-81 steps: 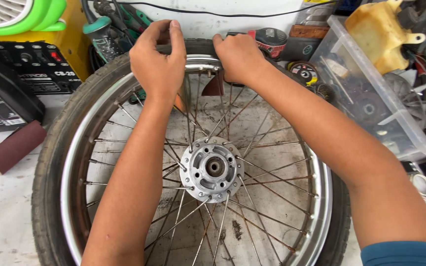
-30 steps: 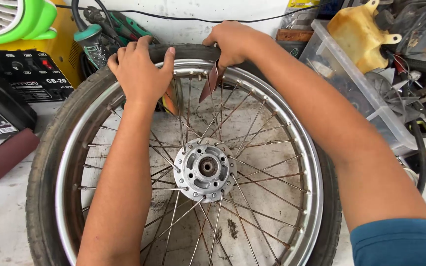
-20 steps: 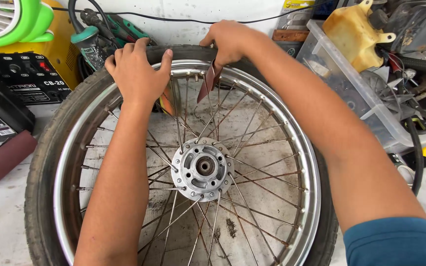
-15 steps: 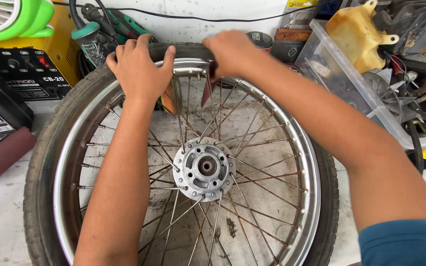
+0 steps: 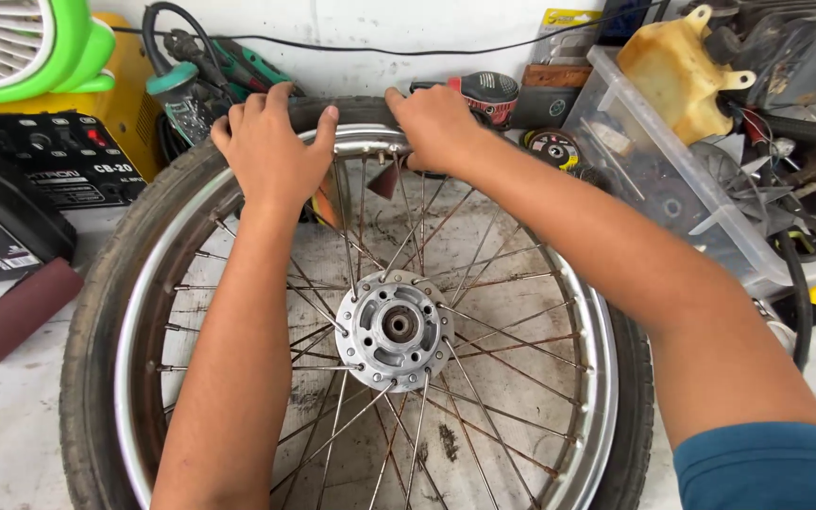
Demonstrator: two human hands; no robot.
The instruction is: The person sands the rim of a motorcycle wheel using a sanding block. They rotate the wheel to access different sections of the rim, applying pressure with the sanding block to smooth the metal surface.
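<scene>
Wheel, spoked, flat on bench [image 5: 11, 444]; tyre [image 5: 96, 312] on rim [image 5: 606, 378], hub [image 5: 396, 326] central. Far edge: tyre bead apparently part-worked at the rim, most of the circumference untouched. Left hand [image 5: 271, 151] spread, fingers curled over tyre. Right hand [image 5: 436, 123] closed, pressing tyre beside it. Clear bin [image 5: 672, 179] right; sanding block [image 5: 21, 307] left.
</scene>
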